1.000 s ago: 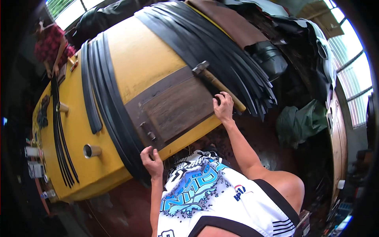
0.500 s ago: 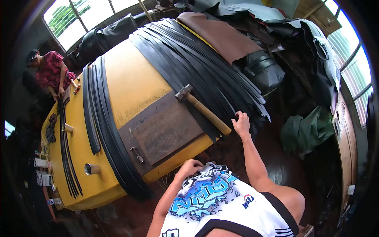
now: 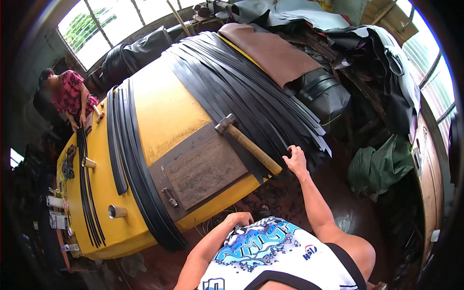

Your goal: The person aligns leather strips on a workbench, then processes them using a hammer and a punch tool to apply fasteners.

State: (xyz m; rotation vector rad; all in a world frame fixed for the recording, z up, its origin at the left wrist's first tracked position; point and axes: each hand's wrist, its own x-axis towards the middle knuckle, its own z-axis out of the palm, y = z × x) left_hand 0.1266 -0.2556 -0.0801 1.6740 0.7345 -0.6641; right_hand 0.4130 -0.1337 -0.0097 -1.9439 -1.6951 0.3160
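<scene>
My right hand (image 3: 296, 160) is at the near ends of the black strips (image 3: 256, 104), just right of the hammer's wooden handle (image 3: 256, 152). Its thumb and forefinger are curved and apart, with nothing visible between them. My left hand (image 3: 240, 220) is low beside the patterned shirt (image 3: 261, 239), below the table's front edge; its fingers bend down out of sight. The hammer's steel head (image 3: 225, 123) lies by the upper corner of a dark, worn board (image 3: 205, 169). A small metal tool (image 3: 169, 197) lies at that board's left edge.
More black strips (image 3: 140, 169) hang over the yellow table (image 3: 169, 101). Metal cups (image 3: 117, 211) are toward the left, where another person (image 3: 72, 99) handles thin strips. Brown sheet material (image 3: 268, 53) and dark rolls are heaped behind. A green sack (image 3: 379, 166) sits at right.
The view has shifted slightly, so the table sits a little lower and further right. My right hand stays by the strip ends. My left hand remains low, its fingers now less visible.
</scene>
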